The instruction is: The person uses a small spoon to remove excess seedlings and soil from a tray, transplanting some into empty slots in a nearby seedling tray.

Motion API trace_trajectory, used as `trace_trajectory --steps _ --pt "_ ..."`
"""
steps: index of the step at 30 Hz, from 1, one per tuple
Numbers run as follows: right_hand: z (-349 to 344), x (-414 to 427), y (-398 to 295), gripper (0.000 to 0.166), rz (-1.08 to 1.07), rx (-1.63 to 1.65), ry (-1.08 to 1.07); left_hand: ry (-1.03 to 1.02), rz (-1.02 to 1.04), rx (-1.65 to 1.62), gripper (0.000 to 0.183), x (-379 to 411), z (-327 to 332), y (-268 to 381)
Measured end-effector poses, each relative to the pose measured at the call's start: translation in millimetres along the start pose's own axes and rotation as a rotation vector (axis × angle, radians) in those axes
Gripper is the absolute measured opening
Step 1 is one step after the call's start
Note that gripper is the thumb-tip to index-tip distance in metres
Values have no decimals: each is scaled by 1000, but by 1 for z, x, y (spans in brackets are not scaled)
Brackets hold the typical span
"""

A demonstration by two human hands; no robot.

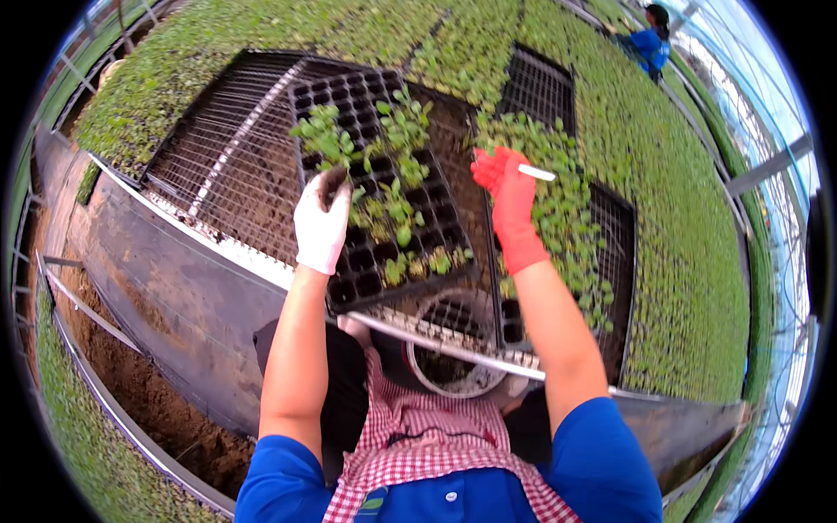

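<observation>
A black plastic seedling tray (366,261) with several green seedlings (399,212) and many bare cells lies tilted on the wire bench. My left hand (324,219), in a white glove with dirty fingertips, is over its left side, fingers bent at a seedling clump (325,134); whether it grips a stem cannot be told. My right hand (510,180), in a red glove, is above a fuller tray of seedlings (569,216) on the right. A small white flat strip (537,172) sticks out from the right hand; the fingertips are partly hidden among leaves.
The wire mesh bench (242,144) has a pale front rail (451,346). A round bucket (451,372) stands below it by my knees. Dense seedling trays (680,294) cover the bench behind and to the right. A person in blue (650,46) is at the far right.
</observation>
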State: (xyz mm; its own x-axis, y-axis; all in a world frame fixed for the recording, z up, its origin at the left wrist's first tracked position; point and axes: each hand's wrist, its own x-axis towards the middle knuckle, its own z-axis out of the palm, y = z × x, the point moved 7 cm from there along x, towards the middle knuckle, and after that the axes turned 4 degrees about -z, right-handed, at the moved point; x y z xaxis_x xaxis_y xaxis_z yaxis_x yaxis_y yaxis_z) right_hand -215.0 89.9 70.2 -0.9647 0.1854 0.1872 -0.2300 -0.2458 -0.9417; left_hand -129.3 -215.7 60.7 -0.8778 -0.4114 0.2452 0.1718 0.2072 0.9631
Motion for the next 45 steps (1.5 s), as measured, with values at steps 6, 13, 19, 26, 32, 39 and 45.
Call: trace_trajectory --steps 6,13,19,26,32,39,45 --pt "-56 -79 -97 33 102 -112 -7 -368 463 285 26 -98 59 106" --pt "-135 -173 -115 29 312 -276 -67 -980 158 636 43 -187 158 48" --pt "-158 -194 -88 27 268 -439 -87 -907 106 653 48 -205 190 30" --pt "-130 -180 -66 23 248 -772 -248 -873 124 703 56 -200 200 32" --pt "-125 -178 -95 21 143 -1053 -275 -917 135 725 47 -199 203 33" --pt "-147 -188 -92 20 34 -844 -152 -892 138 851 38 -203 215 39" --pt "-141 -199 -112 21 124 -767 -103 -806 247 960 32 -203 208 49"
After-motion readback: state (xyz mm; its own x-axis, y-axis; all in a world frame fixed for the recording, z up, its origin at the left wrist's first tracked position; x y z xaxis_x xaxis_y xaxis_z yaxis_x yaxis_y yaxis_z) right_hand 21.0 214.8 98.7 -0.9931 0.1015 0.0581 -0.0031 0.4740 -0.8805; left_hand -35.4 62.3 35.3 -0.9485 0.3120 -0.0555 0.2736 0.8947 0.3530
